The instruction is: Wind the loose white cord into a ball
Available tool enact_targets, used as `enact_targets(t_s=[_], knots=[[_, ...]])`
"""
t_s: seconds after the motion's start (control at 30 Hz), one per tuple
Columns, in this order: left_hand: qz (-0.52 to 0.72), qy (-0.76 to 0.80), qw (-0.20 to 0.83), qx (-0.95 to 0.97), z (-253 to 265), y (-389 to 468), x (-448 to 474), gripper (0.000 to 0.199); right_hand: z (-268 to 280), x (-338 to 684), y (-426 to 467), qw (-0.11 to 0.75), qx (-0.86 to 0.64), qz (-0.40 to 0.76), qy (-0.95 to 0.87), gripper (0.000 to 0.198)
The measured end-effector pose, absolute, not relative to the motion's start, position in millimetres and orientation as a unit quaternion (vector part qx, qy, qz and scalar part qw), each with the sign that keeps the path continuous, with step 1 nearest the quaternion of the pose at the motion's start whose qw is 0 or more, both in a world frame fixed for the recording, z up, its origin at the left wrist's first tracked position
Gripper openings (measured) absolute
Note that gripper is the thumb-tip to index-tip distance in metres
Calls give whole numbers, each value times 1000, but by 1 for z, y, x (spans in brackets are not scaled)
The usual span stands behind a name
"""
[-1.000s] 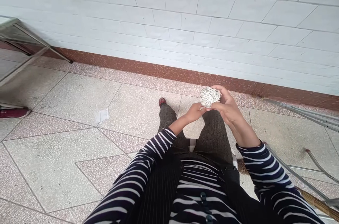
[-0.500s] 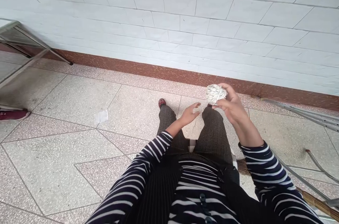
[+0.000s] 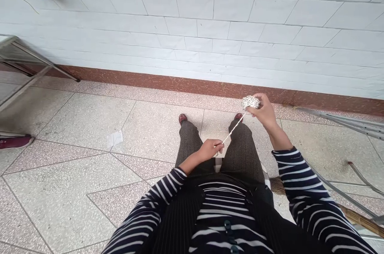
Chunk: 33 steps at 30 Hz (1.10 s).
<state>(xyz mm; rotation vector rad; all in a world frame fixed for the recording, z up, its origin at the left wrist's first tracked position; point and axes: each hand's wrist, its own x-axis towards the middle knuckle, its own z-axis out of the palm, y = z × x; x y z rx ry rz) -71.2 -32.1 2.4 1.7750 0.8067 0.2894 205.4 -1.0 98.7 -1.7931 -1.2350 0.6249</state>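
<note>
A ball of white cord (image 3: 250,102) is gripped in my right hand (image 3: 265,111), out in front of my right knee. One strand of cord (image 3: 235,127) runs taut from the ball down to my left hand (image 3: 211,149). Thumb and fingers of the left hand pinch that strand above my lap. The right fingers and thumb wrap the ball from its right side, so part of it is hidden.
A white tiled wall (image 3: 210,26) rises ahead above a red-brown skirting. A metal-framed table (image 3: 42,54) stands at the left, with a person's shoe (image 3: 16,142) below it. White paper (image 3: 115,139) lies on the floor. Metal tubing (image 3: 345,124) and a broom (image 3: 360,220) are at the right.
My left hand has closed on the cord and moved down toward my lap, drawing a strand out from the ball. The right hand has shifted slightly right, still holding the ball.
</note>
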Motion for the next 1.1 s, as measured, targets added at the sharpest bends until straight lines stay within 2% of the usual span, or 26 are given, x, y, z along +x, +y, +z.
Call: enact_targets(t_s=[0.17, 0.3, 0.43, 0.53, 0.6, 0.87, 1.1], knots=[[160, 312, 519, 779, 55, -9, -88, 41, 45, 182, -5, 331, -747, 291, -498, 62], [201, 329, 425, 819, 71, 30, -83, 36, 20, 153, -26, 299, -669, 446, -514, 60], [185, 319, 310, 877, 55, 60, -77, 28, 25, 142, -54, 246, -577, 599, -498, 55], [155, 291, 284, 900, 33, 65, -73, 27, 38, 146, -68, 302, -492, 710, -404, 56], [143, 294, 292, 899, 19, 63, -70, 27, 46, 151, -73, 360, -470, 726, -349, 55], [118, 308, 327, 886, -10, 42, -49, 24, 69, 162, -69, 472, -486, 682, -276, 58], [103, 299, 422, 850, -26, 16, -37, 31, 107, 165, -52, 531, -507, 603, -311, 58]])
